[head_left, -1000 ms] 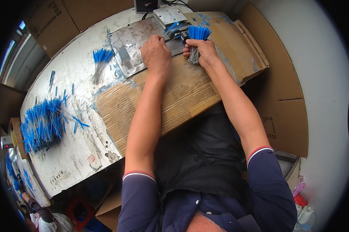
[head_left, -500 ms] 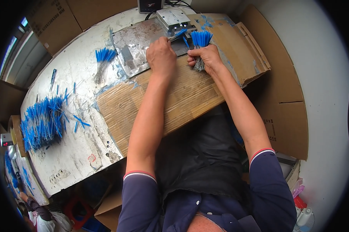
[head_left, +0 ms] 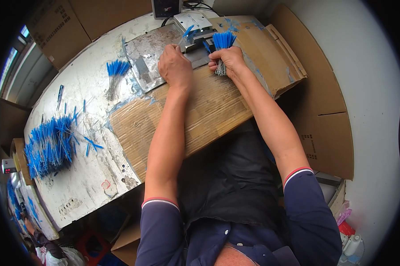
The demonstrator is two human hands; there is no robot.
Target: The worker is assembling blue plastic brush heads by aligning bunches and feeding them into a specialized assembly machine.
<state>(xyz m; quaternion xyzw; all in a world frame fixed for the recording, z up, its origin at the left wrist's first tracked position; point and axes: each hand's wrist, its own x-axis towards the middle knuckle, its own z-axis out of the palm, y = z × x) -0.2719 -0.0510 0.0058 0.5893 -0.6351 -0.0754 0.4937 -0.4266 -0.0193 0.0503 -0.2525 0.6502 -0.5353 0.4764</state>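
In my right hand is an upright bundle of blue-tipped thin wires; its silvery lower ends show below my fingers. Another blue tip sticks out by my right thumb. My left hand is closed, its fingertips pinching a blue-tipped wire that slants up to the right; how many wires are in that pinch I cannot tell. Just beyond both hands stands a small metal fixture on a worn metal plate.
A smaller bundle of blue-tipped wires lies left of the plate. A large heap of them sits at the table's left, with loose ones beside it. Cardboard covers the near edge. A pen and a dark box are farther back.
My left hand has moved left, away from the fixture and my right hand, with the blue tip in its fingers. My right hand has shifted slightly left and up with its bundle.
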